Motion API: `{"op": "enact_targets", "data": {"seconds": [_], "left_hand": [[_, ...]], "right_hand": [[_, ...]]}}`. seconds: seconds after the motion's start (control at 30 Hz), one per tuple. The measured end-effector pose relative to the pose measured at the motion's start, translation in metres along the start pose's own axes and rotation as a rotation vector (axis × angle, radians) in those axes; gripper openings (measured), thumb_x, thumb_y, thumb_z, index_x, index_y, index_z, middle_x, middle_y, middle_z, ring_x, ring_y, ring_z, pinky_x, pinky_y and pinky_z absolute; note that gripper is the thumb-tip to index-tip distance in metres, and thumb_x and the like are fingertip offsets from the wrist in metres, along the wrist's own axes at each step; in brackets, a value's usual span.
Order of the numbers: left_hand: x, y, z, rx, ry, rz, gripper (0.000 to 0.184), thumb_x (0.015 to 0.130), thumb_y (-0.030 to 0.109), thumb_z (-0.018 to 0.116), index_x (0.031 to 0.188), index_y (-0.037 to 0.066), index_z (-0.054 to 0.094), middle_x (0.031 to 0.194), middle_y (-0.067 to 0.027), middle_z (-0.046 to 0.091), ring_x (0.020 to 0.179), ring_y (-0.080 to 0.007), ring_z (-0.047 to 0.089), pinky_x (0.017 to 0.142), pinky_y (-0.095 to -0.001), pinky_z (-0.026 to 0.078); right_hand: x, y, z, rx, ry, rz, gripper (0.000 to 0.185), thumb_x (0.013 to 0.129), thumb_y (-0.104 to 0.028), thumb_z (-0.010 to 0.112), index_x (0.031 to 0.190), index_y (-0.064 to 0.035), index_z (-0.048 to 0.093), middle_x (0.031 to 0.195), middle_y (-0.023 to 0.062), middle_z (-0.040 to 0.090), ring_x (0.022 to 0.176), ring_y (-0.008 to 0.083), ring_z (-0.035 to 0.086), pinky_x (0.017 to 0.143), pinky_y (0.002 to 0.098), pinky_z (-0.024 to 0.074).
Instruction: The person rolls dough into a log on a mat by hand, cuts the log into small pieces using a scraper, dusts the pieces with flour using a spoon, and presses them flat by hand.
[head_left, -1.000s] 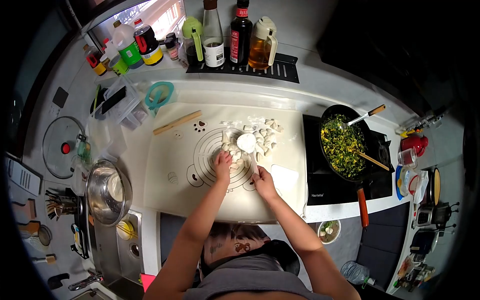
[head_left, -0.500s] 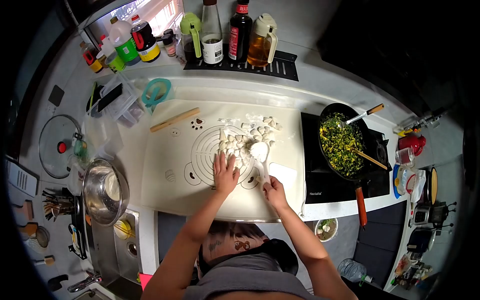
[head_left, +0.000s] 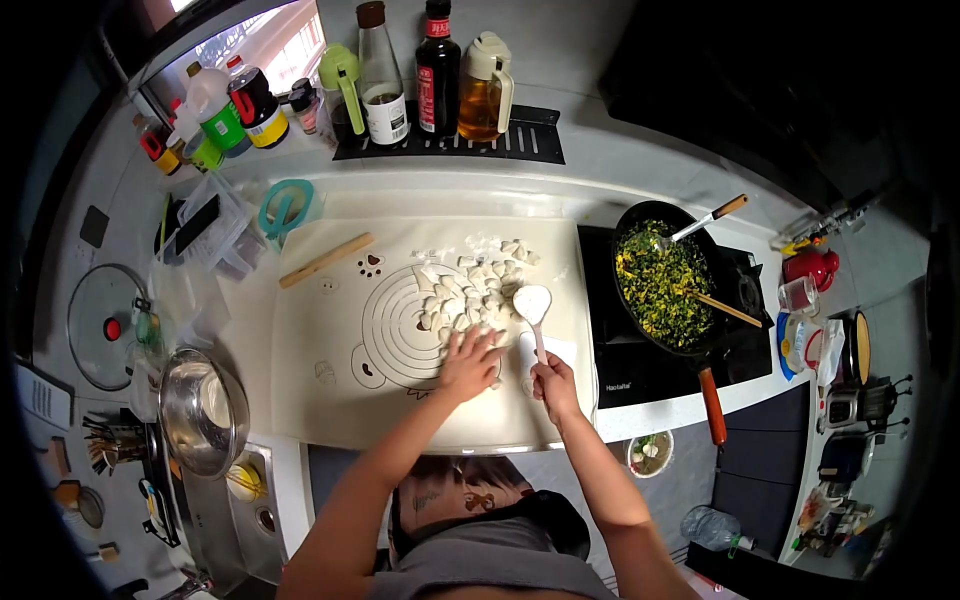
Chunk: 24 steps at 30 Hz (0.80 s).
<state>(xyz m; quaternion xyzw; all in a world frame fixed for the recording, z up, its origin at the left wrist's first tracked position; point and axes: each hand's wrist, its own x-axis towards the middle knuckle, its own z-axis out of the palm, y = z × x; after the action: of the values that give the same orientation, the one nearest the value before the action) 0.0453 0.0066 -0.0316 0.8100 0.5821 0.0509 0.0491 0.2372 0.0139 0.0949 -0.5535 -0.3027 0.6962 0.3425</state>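
Observation:
Over the lower part of a cluster of small dough pieces, my left hand lies with its fingers spread, touching some of them. My right hand grips the handle of a white spoon. White powder that looks like flour fills the spoon's bowl, held just right of the cluster. A cream mat printed with circles and a bear outline lies beneath. White powder is dusted around the upper dough pieces. A flat white piece lies partly under the spoon handle.
A wooden rolling pin lies at the mat's upper left. On the right, a wok of chopped greens and yellow bits sits on the stove. A steel bowl stands left by the sink. Bottles line the back shelf.
My left hand has slid right across the dough pieces, its fingers spreading wider. The spoon has moved right, away from the cluster. The whole view has shifted slightly.

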Motion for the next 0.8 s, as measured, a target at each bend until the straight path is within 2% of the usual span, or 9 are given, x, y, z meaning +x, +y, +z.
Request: {"op": "enact_targets", "data": {"seconds": [0.07, 0.27, 0.4, 0.47, 0.5, 0.6, 0.67, 0.7, 0.8], "left_hand": [[-0.012, -0.029, 0.007, 0.242, 0.035, -0.054, 0.062, 0.092, 0.056, 0.040, 0.146, 0.026, 0.034, 0.156, -0.0118, 0.016, 0.142, -0.0389, 0.015, 0.112, -0.0604, 0.009], [0.062, -0.037, -0.058, -0.052, -0.141, -0.510, 0.073, 0.092, 0.060, 0.035, 0.149, 0.016, 0.026, 0.157, -0.0156, 0.014, 0.142, -0.0434, 0.010, 0.112, -0.0609, 0.005], [0.045, 0.008, -0.040, -0.087, -0.156, -0.334, 0.077, 0.089, 0.061, 0.042, 0.147, 0.010, 0.032, 0.155, -0.0184, 0.016, 0.142, -0.0427, 0.007, 0.113, -0.0569, 0.007], [0.010, 0.027, -0.017, -0.179, 0.145, -0.218, 0.071, 0.087, 0.058, 0.049, 0.139, 0.010, 0.046, 0.154, -0.0189, 0.021, 0.142, -0.0422, 0.009, 0.113, -0.0569, 0.009], [-0.005, 0.035, -0.035, -0.123, -0.030, -0.150, 0.061, 0.085, 0.055, 0.053, 0.126, 0.010, 0.060, 0.152, -0.0205, 0.024, 0.141, -0.0424, 0.011, 0.112, -0.0574, 0.010], [-0.027, 0.044, -0.016, -0.193, 0.054, 0.204, 0.048, 0.085, 0.043, 0.056, 0.124, 0.014, 0.062, 0.145, -0.0104, 0.040, 0.139, -0.0353, 0.023, 0.110, -0.0602, 0.013], [-0.024, 0.032, -0.017, 0.023, -0.099, 0.008, 0.045, 0.089, 0.040, 0.051, 0.126, 0.016, 0.060, 0.143, -0.0054, 0.044, 0.138, -0.0327, 0.027, 0.111, -0.0597, 0.013], [-0.024, 0.014, -0.006, -0.076, 0.094, -0.210, 0.044, 0.090, 0.038, 0.051, 0.128, 0.018, 0.059, 0.145, -0.0072, 0.041, 0.138, -0.0333, 0.027, 0.111, -0.0598, 0.013], [-0.029, -0.048, -0.017, 0.000, 0.230, -0.571, 0.064, 0.088, 0.043, 0.056, 0.146, 0.021, 0.036, 0.152, -0.0228, 0.021, 0.139, -0.0474, 0.015, 0.110, -0.0624, 0.014]], "right_hand": [[-0.001, -0.004, -0.001, 0.031, 0.013, 0.018, 0.018, 0.088, -0.002, 0.049, 0.104, -0.0017, 0.055, 0.068, 0.0031, 0.052, 0.044, 0.0091, 0.039, 0.041, 0.0250, 0.0304], [0.008, -0.003, 0.015, -0.145, -0.015, -0.070, 0.016, 0.088, -0.002, 0.049, 0.102, -0.0002, 0.058, 0.068, 0.0025, 0.052, 0.044, 0.0080, 0.041, 0.040, 0.0236, 0.0313], [0.007, -0.009, 0.029, -0.166, -0.025, -0.065, 0.015, 0.088, -0.002, 0.050, 0.101, 0.0005, 0.059, 0.068, 0.0021, 0.053, 0.044, 0.0078, 0.041, 0.040, 0.0233, 0.0315], [0.005, -0.008, 0.028, -0.155, -0.051, -0.044, 0.016, 0.088, -0.002, 0.050, 0.101, 0.0007, 0.059, 0.068, 0.0022, 0.053, 0.044, 0.0077, 0.041, 0.040, 0.0230, 0.0316], [0.002, -0.007, 0.026, -0.143, -0.052, -0.038, 0.016, 0.088, -0.002, 0.050, 0.102, 0.0007, 0.059, 0.068, 0.0021, 0.054, 0.044, 0.0076, 0.041, 0.040, 0.0229, 0.0317], [-0.006, -0.005, 0.018, -0.158, -0.062, -0.026, 0.017, 0.089, -0.002, 0.050, 0.103, 0.0007, 0.059, 0.068, 0.0018, 0.054, 0.045, 0.0073, 0.042, 0.041, 0.0225, 0.0321], [-0.011, -0.002, 0.009, -0.228, -0.070, -0.023, 0.017, 0.089, -0.002, 0.050, 0.103, 0.0006, 0.059, 0.068, 0.0014, 0.054, 0.045, 0.0073, 0.042, 0.041, 0.0223, 0.0323], [-0.013, 0.001, 0.006, -0.236, -0.063, -0.020, 0.017, 0.089, -0.002, 0.050, 0.103, 0.0003, 0.059, 0.067, 0.0013, 0.054, 0.046, 0.0073, 0.043, 0.041, 0.0223, 0.0324], [-0.011, 0.006, 0.007, -0.248, -0.066, -0.010, 0.017, 0.089, -0.003, 0.050, 0.103, -0.0006, 0.060, 0.067, 0.0011, 0.054, 0.046, 0.0074, 0.043, 0.041, 0.0225, 0.0329]]}}
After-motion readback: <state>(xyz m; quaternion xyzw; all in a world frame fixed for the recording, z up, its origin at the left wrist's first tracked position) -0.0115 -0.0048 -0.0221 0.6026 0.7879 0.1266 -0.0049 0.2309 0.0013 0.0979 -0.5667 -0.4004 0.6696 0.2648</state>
